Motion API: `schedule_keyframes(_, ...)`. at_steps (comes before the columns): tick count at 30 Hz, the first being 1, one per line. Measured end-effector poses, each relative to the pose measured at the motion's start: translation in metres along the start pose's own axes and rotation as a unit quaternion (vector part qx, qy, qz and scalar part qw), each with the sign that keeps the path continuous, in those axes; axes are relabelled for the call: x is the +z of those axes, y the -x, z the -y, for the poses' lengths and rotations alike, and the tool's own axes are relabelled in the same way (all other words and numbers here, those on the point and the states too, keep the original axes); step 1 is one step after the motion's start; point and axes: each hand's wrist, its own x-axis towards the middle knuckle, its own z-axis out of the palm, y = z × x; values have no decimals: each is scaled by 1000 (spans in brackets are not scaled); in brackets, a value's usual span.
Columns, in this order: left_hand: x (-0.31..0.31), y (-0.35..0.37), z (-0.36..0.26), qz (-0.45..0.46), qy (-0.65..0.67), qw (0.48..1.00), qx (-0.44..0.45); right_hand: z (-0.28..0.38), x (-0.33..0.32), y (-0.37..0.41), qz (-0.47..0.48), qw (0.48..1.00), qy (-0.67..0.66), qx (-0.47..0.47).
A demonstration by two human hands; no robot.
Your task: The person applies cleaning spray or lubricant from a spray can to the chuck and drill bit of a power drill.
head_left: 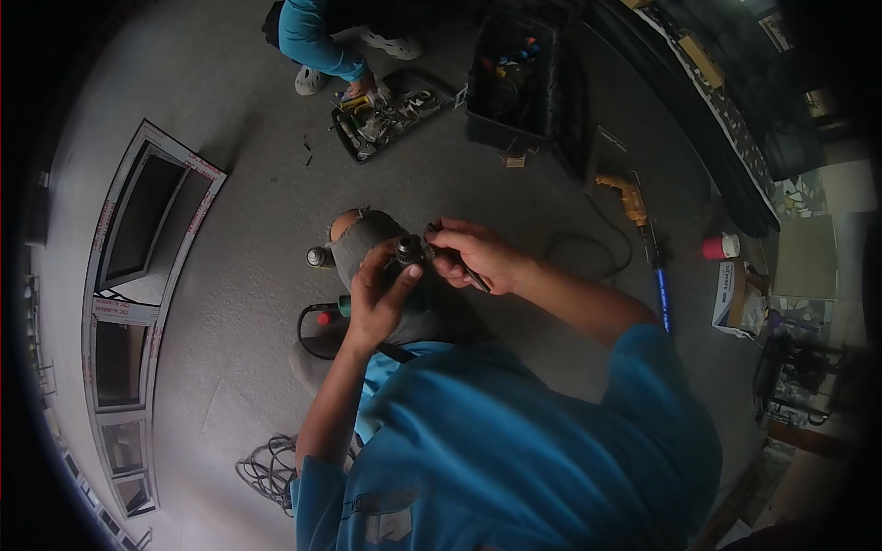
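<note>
A power drill with a green body (419,301) lies across my lap, its dark metal chuck (409,248) pointing up. My left hand (378,289) is closed around the chuck, thumb and fingers on either side. Close beside it, my right hand (473,257) grips a dark thin metal rod (476,279), which sticks out below the fist. Whether the rod's other end touches the chuck is hidden by the fingers. Part of the drill is covered by my left hand and forearm.
A spray can (317,257) stands by my knee. Ahead, another person's hand (367,89) reaches into an open tool case (390,119), beside a black toolbox (510,129). A yellow drill (625,195) lies right, window frames (119,303) left, coiled cable (271,468) lower left.
</note>
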Motion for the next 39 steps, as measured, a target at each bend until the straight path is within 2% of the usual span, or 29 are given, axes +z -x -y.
schedule_keyframes(2,6,3,-7,-18,71,997,-4,-1,2,1,-12,1000,-1,1)
schedule_keyframes(11,15,14,2,-76,43,995,46,16,3,5,5,998,-6,66)
schedule_keyframes(17,19,17,-1,-57,91,992,65,25,7,11,52,990,49,124)
schedule_keyframes(19,20,20,2,-53,60,994,75,24,10,11,-3,994,64,90)
schedule_keyframes(21,20,23,4,-51,28,995,84,25,13,13,-5,992,74,101)
schedule_keyframes(25,22,26,4,-42,52,994,92,24,10,14,13,987,69,146)
schedule_keyframes(29,22,25,3,-44,74,991,102,25,16,18,22,985,75,153)
schedule_keyframes(31,22,26,6,-45,67,991,103,24,20,18,-18,989,48,140)
schedule_keyframes(35,31,29,1,-75,90,989,91,21,20,21,-20,991,42,126)
schedule_keyframes(39,33,31,4,-83,44,991,96,28,20,25,-36,984,98,143)
